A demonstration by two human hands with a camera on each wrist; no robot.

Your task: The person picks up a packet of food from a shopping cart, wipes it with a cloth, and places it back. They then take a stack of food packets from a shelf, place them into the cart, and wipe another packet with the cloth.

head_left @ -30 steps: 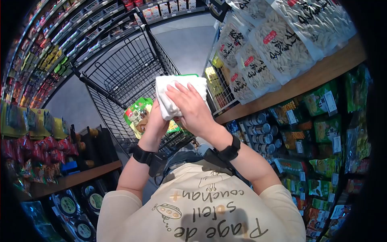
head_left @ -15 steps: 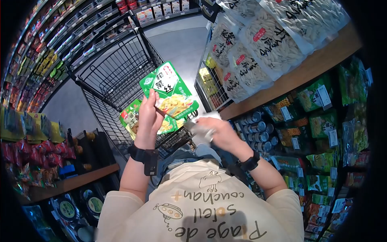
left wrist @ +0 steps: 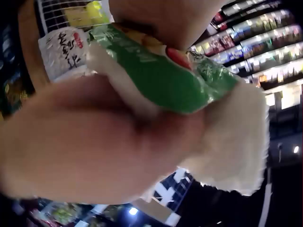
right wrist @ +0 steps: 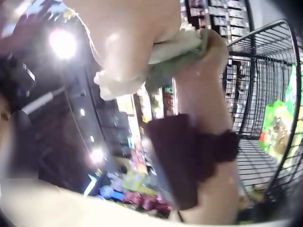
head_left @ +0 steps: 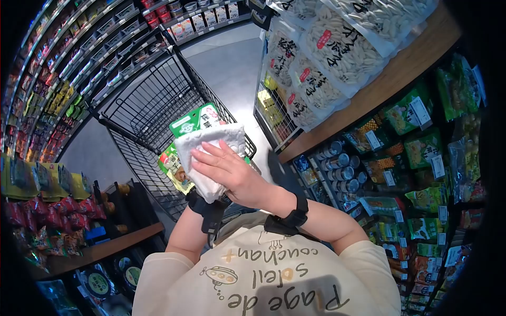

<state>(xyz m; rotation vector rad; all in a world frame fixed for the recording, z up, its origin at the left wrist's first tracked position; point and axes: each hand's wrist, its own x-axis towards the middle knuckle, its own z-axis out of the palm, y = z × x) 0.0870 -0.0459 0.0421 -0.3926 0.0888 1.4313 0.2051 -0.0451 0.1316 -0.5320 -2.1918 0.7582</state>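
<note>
1. The green pack [head_left: 196, 120] sits between the two hands, above the cart [head_left: 150, 100]
2. The right hand [head_left: 226, 169] lies on top with flat fingers and presses a white cloth [head_left: 211, 138] onto the pack
3. The left hand [left wrist: 94, 146] is under the pack and holds it up from below, its fingers around the pack and the cloth
4. The pack is green and shiny, with a white and red label at its top
5. The cloth is white and fluffy
6. The cloth hides most of the pack, and in the head view the left hand is hidden too
7. More green packs [head_left: 174, 163] lie in the cart
</note>
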